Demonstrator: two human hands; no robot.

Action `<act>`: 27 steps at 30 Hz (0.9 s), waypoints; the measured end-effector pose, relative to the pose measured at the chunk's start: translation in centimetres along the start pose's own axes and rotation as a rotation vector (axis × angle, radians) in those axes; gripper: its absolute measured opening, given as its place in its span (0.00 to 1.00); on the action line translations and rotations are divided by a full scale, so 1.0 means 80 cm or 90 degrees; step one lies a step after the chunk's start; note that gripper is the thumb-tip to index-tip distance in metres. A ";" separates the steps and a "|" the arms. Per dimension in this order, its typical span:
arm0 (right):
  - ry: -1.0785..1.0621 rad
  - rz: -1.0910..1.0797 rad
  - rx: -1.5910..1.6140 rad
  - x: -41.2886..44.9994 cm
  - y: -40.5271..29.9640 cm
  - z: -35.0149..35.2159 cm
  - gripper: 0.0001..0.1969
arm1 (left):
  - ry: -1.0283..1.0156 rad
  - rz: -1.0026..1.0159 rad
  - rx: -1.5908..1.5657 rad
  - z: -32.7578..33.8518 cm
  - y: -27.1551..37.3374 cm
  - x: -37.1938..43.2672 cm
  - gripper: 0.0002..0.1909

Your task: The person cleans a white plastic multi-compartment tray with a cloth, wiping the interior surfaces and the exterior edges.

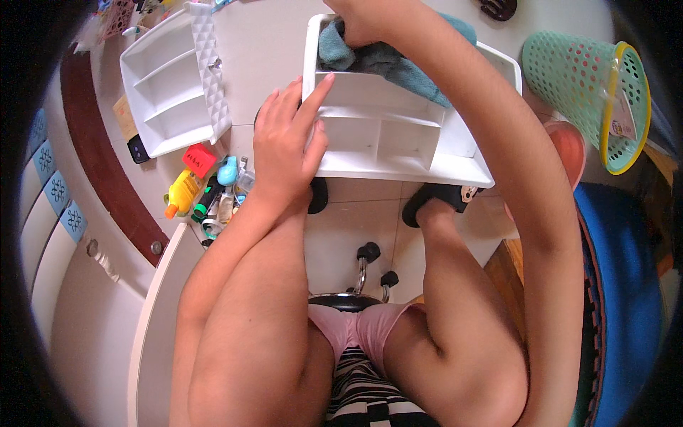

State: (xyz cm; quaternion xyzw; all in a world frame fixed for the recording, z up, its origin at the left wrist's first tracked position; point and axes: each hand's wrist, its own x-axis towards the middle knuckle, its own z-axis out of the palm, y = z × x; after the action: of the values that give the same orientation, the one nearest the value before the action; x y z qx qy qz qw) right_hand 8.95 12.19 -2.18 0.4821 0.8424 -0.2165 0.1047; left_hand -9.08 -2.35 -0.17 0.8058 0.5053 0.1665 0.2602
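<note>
Before me is a white plastic drawer organizer point(405, 169) divided into compartments. My left hand point(291, 133) lies on its left rim, fingers spread, the index fingertip reaching over the edge. At the drawer's far left corner, my right hand point(360, 24) grips a teal cloth point(421, 80), partly cut off by the picture's top. The cloth drapes across the far compartment and over toward the right side. My right forearm hides part of the cloth and of the drawer's right end.
Another white divided drawer point(171, 91) with a quilted-pattern front lies at the left. Near it are a red box point(199, 159), a yellow bottle point(184, 191) and several small containers. A green perforated basket point(568, 80) lies at the right. Chair casters point(368, 251) stand between my legs.
</note>
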 end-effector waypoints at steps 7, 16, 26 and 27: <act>-0.103 0.070 0.110 -0.004 0.000 0.003 0.17 | -0.003 0.003 0.018 -0.002 0.000 0.001 0.29; 0.288 -0.002 0.299 -0.056 0.002 0.015 0.13 | -0.009 0.003 0.018 -0.004 -0.002 -0.001 0.30; 0.397 0.076 0.831 -0.112 0.024 0.009 0.05 | -0.014 -0.018 -0.005 0.000 -0.003 -0.005 0.29; 0.405 0.083 0.913 -0.117 0.029 0.004 0.04 | -0.005 0.005 -0.001 0.002 -0.008 -0.002 0.30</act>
State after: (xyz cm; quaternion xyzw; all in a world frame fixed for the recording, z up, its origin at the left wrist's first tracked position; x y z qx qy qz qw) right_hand 15.72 5.84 0.51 0.5195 0.4565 -0.5524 -0.4653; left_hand -9.52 -2.31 -0.68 0.8083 0.5007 0.1652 0.2621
